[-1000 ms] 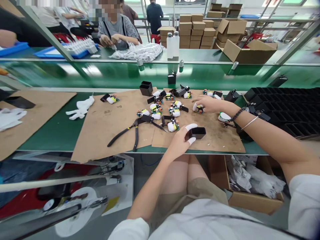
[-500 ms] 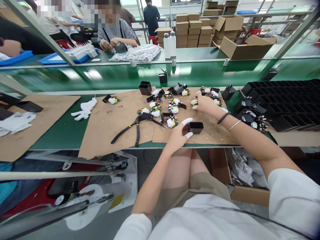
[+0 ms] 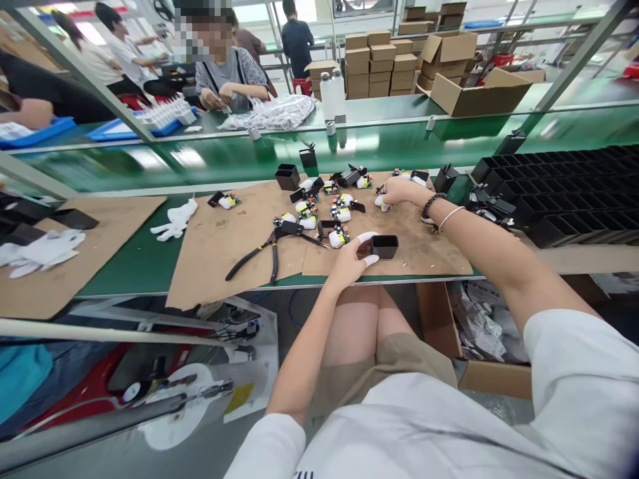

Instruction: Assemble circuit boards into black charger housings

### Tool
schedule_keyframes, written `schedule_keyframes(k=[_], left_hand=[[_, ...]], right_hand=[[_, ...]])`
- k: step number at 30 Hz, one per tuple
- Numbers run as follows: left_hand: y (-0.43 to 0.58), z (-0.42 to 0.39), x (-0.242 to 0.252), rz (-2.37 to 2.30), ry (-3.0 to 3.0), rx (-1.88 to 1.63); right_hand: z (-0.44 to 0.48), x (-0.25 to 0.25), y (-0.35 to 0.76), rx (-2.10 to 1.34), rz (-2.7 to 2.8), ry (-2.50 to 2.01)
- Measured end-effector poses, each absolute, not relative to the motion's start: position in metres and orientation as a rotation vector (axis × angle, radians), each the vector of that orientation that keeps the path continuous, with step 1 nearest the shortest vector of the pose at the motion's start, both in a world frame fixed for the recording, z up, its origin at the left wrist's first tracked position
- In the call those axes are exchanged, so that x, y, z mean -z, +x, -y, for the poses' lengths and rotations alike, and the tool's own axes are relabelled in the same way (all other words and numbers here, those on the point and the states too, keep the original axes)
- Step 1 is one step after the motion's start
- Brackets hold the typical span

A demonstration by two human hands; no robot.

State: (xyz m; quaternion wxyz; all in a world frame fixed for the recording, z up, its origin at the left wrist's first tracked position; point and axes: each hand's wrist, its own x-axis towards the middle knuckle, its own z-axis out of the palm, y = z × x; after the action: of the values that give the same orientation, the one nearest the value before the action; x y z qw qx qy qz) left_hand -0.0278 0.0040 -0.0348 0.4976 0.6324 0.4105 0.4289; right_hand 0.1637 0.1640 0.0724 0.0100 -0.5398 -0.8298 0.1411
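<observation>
Black case (image 3: 384, 247) near the front edge of the brown cardboard (image 3: 430, 253), pinched at its left end between thumb and fingers of the left hand (image 3: 348, 261); a grip only as wide as the case, probably chosen to steady it while leaving the open end uncovered. White finger covers (image 3: 368, 236) on the digits, presumably for cleaner contact. Beyond the case: right hand (image 3: 399, 191), fingertips close together; cannot tell whether anything lies between them. Beyond and left of the case: circuit boards (image 3: 341, 211), seemingly spread within reach. Farther left of the case: pliers (image 3: 273, 239), handles towards the near edge, apparently for ready access. Well right of the case: stacked black housings (image 3: 564, 193), likely rowed to save space.
</observation>
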Motion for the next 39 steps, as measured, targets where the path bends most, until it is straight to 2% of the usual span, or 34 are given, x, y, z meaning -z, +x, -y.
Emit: schedule_keyframes(k=[7, 12, 22, 26, 33, 39], left_hand=[[-0.027, -0.009, 0.033, -1.038, 1.544, -1.054], [-0.019, 0.005, 0.025, -1.085, 1.579, -1.034], [0.011, 0.024, 0.015, -1.291, 1.801, -1.034], [0.014, 0.026, 0.017, -1.342, 1.822, -0.922], [0.01, -0.003, 0.009, -0.966, 1.771, -0.865], [0.016, 0.021, -0.01, -0.962, 1.823, -1.07]], right_hand=[[-0.108, -0.065, 0.182, -0.866, 2.112, -1.371], [-0.028, -0.037, 0.2, -1.109, 1.382, -1.024], [0.042, 0.014, 0.201, -0.823, 0.804, -0.991], [0.046, 0.026, 0.203, -0.771, 0.811, -1.033], [0.034, 0.018, 0.194, -0.783, 0.962, -0.99], [0.052, 0.011, 0.186, -0.663, 1.106, -0.963]])
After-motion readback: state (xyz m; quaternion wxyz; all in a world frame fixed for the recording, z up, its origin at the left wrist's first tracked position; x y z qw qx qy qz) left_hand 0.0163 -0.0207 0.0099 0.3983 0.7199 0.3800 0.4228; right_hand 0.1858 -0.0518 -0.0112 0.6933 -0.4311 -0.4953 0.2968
